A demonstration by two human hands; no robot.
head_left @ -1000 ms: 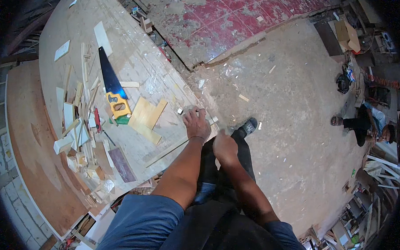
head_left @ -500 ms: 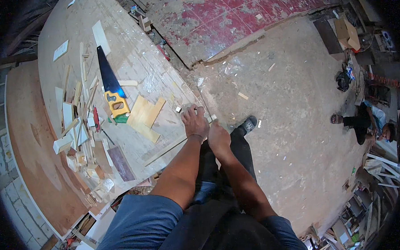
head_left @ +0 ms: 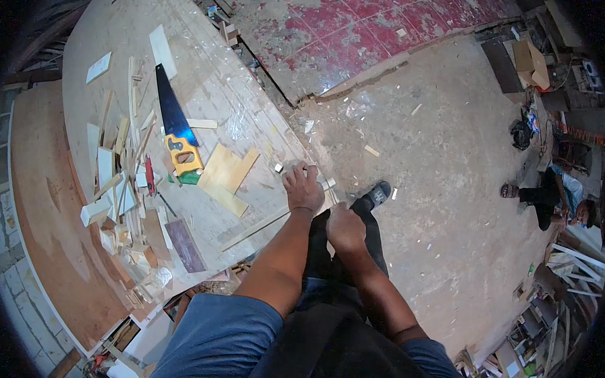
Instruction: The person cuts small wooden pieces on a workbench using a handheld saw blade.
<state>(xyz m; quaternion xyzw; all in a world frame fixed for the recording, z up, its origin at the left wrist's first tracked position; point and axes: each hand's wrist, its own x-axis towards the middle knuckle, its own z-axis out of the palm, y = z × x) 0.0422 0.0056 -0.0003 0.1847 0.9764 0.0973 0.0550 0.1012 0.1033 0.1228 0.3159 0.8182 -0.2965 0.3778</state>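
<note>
Desk (head_left: 206, 83), with floor (head_left: 445, 161) beyond: a pale strip (head_left: 329, 184) lies just right of the left hand (head_left: 304, 190), long axis slanting up-right. That nearer grip rests palm-down, hold unclear; right hand (head_left: 346, 229), bodyward, is fisted, contents hidden.

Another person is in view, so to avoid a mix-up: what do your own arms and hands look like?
The left sleeve and right sleeve are short and blue-grey, with bare forearms. Neither the left hand nor the right hand wears a glove. A dark line shows at the left wrist, possibly a band.
</note>
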